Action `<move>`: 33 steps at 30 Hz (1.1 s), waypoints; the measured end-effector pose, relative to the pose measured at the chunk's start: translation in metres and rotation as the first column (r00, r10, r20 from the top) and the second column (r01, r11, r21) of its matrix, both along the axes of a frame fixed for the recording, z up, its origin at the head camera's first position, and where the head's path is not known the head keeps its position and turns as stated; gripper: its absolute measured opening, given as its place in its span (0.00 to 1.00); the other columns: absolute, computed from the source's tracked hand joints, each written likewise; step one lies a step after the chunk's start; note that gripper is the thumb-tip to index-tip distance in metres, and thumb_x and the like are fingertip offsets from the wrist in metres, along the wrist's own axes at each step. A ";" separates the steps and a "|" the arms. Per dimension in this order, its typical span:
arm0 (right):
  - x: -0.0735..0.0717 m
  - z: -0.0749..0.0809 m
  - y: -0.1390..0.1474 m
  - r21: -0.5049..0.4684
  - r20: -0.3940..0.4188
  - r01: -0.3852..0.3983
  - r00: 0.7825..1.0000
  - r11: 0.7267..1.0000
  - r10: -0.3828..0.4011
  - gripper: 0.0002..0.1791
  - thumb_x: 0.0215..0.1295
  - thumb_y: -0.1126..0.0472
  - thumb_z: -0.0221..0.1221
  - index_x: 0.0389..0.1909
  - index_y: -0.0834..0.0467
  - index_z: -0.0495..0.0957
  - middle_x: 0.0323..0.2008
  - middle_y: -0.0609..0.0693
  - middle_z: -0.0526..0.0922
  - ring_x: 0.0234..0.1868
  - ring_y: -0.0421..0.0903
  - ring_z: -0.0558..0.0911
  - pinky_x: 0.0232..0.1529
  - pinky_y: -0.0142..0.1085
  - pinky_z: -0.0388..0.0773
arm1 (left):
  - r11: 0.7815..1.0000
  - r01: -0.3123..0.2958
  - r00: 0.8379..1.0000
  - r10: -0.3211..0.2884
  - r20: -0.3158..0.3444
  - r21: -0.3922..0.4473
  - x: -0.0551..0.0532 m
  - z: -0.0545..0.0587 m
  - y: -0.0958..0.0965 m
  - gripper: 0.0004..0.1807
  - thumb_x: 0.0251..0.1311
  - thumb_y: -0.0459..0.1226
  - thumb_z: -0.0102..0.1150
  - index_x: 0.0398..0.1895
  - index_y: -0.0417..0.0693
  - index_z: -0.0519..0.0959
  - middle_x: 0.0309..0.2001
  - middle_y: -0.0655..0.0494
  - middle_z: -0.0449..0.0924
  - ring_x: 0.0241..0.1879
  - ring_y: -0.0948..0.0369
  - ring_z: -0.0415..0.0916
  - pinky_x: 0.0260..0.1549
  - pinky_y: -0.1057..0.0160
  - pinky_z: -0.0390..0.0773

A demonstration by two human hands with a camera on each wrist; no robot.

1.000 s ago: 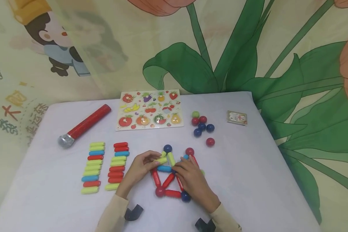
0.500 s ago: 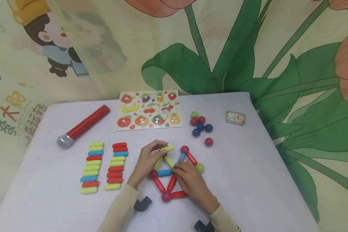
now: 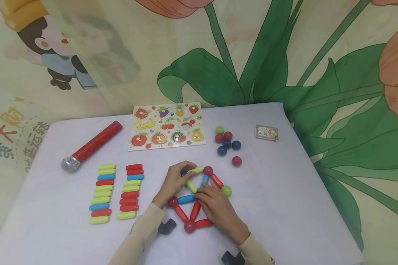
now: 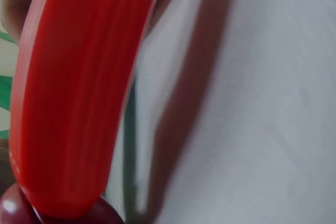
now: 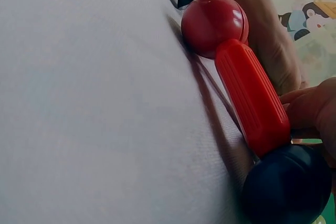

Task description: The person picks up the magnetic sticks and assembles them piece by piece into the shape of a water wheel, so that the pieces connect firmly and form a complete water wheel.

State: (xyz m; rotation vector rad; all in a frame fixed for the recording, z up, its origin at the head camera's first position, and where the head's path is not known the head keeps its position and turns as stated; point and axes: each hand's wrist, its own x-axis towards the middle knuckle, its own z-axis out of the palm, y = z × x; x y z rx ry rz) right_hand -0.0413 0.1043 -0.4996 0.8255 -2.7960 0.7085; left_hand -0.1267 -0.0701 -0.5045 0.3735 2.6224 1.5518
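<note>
From the head camera, the left hand (image 3: 175,180) pinches a lime rod (image 3: 195,170) beside a blue ball (image 3: 184,172), long axis nearly crosswise, tip towards a red ball (image 3: 208,170); I'd line it up squarely. Whether the right hand (image 3: 219,206) grips, I can't tell. Left wrist: a red rod (image 4: 79,87) slants steeply. Right wrist: a ridged rod (image 5: 253,98) meets a navy ball (image 5: 289,187).

The left hand (image 3: 175,183) pinches a yellow-green rod (image 3: 196,170) at the far left corner of the frame of balls and rods (image 3: 195,211), beside a dark blue ball (image 3: 183,172), while the right hand (image 3: 219,210) touches the frame on its right. To the left of the frame lie two columns of coloured rods (image 3: 103,188) and, farther out, a red microphone (image 3: 94,144). Beyond the frame sit a fruit board (image 3: 167,127), some loose balls (image 3: 227,144) and, farther right, a small flat box (image 3: 266,132).
</note>
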 end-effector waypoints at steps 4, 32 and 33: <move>-0.001 0.001 0.000 0.015 0.004 0.006 1.000 1.000 -0.006 0.19 0.53 0.60 0.70 0.48 0.53 0.83 0.48 0.45 0.81 0.64 0.48 0.73 0.67 0.47 0.62 | 1.000 0.028 1.000 -0.028 0.009 -0.009 -0.001 0.000 -0.002 0.11 0.57 0.35 0.65 0.45 0.50 0.83 0.44 0.58 0.84 0.51 0.59 0.78 0.56 0.56 0.74; 0.001 -0.003 -0.001 -0.027 -0.006 0.009 1.000 1.000 -0.009 0.18 0.54 0.61 0.70 0.48 0.53 0.83 0.49 0.46 0.81 0.64 0.47 0.73 0.68 0.49 0.61 | 0.988 0.050 0.999 -0.047 0.025 -0.146 0.002 0.004 -0.004 0.14 0.58 0.39 0.65 0.48 0.52 0.81 0.47 0.58 0.82 0.55 0.58 0.76 0.59 0.54 0.71; 0.001 -0.003 -0.001 -0.030 -0.006 0.009 1.000 0.999 -0.009 0.18 0.54 0.62 0.70 0.48 0.53 0.83 0.49 0.46 0.81 0.64 0.47 0.73 0.68 0.49 0.61 | 0.987 0.054 0.998 -0.051 0.027 -0.152 0.002 0.005 -0.004 0.14 0.57 0.38 0.66 0.48 0.52 0.81 0.47 0.58 0.82 0.55 0.57 0.75 0.59 0.54 0.71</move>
